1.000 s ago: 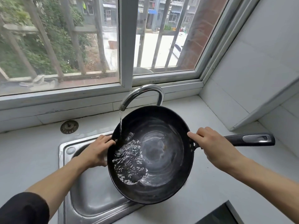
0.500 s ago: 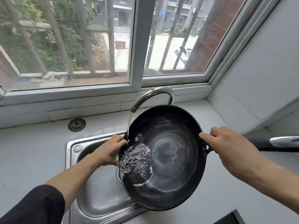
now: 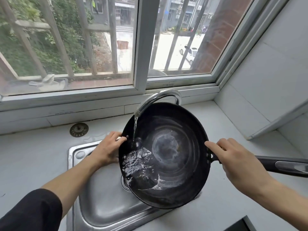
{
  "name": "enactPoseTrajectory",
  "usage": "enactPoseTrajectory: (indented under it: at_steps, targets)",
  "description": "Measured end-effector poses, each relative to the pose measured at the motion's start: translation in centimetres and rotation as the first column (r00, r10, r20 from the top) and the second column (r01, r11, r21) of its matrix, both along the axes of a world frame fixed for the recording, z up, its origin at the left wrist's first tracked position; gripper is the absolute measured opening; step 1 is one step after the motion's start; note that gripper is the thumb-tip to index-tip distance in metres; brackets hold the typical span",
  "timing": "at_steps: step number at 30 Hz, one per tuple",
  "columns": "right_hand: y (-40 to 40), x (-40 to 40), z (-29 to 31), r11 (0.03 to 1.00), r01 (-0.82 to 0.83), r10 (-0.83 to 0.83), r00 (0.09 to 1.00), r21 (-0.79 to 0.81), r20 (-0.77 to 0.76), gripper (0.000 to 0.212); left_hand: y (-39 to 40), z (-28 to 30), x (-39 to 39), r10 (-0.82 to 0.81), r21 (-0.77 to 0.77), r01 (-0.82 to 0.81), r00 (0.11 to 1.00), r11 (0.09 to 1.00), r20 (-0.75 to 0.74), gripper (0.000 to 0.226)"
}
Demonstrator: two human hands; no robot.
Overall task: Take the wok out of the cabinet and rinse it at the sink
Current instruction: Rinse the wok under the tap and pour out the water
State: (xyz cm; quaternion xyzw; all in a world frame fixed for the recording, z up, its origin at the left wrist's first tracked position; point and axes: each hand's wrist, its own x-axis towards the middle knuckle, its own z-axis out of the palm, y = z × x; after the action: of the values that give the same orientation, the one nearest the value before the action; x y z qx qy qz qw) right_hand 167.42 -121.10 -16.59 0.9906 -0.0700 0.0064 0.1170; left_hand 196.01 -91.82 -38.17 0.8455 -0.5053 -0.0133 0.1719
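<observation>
A black wok is held over the right side of the steel sink, tilted down to the left. Water runs from the curved chrome faucet into it and pools at its lower left. My left hand grips the wok's left rim. My right hand holds the base of the long black handle, which points right.
A round metal drain strainer lies on the white counter behind the sink. A barred window runs along the back. A tiled wall and ledge stand at the right. A dark stovetop corner shows at the bottom right.
The wok has tipped further to the left and the pooled water has gathered at its lower left. Both hands keep their hold.
</observation>
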Motion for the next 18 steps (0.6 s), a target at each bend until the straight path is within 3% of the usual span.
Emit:
enactPoseTrajectory:
  at_steps: [18]
  targets:
    - [-0.7, 5.1, -7.3, 0.975, -0.139, 0.103, 0.974, 0.172, 0.204, 0.081, 6.4, 4.5, 2.2, 0.256, 0.002, -0.266, 0.93, 0.964, 0.265, 0.075]
